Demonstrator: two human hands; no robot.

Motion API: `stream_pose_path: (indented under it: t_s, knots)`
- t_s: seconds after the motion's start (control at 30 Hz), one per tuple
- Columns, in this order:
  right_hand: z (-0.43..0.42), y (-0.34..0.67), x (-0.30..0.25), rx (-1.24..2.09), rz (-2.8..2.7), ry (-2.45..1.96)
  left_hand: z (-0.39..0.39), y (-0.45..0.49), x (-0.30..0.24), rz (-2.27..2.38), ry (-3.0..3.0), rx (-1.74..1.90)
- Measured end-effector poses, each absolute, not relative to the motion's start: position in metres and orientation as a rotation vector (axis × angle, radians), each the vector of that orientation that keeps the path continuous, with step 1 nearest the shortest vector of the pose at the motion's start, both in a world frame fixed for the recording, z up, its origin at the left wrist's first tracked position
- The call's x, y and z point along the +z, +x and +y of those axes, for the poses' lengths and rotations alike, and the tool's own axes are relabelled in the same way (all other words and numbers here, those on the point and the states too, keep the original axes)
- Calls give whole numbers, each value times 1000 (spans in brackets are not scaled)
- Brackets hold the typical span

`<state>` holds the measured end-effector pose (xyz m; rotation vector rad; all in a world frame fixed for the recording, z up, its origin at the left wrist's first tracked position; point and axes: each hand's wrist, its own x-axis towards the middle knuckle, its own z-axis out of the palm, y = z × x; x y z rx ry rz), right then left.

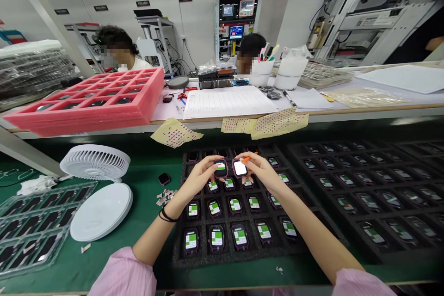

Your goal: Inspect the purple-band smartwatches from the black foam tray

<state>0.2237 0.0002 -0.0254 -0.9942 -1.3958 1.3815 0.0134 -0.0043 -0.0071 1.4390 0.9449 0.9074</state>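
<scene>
Over the back rows of a black foam tray [215, 262], both my hands hold up smartwatch bodies side by side. My left hand [204, 171] is closed on a smartwatch [221, 168] whose screen shows white and green. In my right hand [257, 166] is another smartwatch [240, 168] with an all-white screen. A thin orange stick-like tool [247, 158] also lies between the fingers of that hand. Below them, several smartwatches [240, 236] with lit green-and-white screens sit in the tray's compartments.
A second black tray [350, 236] of watches lies at right. To the left are a white fan [100, 212], a lone watch [164, 179], small paper scraps [166, 197] and clear plastic trays [45, 226]. The shelf above holds a pink foam tray [86, 118]. Two people sit beyond.
</scene>
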Motion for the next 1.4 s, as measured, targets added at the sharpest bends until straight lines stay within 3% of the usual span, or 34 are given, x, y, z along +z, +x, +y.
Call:
stream_pose_path:
  t_s: [1.4]
  knots:
    - [-1, 225, -23, 1449, -1426, -909, -3, 12, -7, 942, 1476, 891]
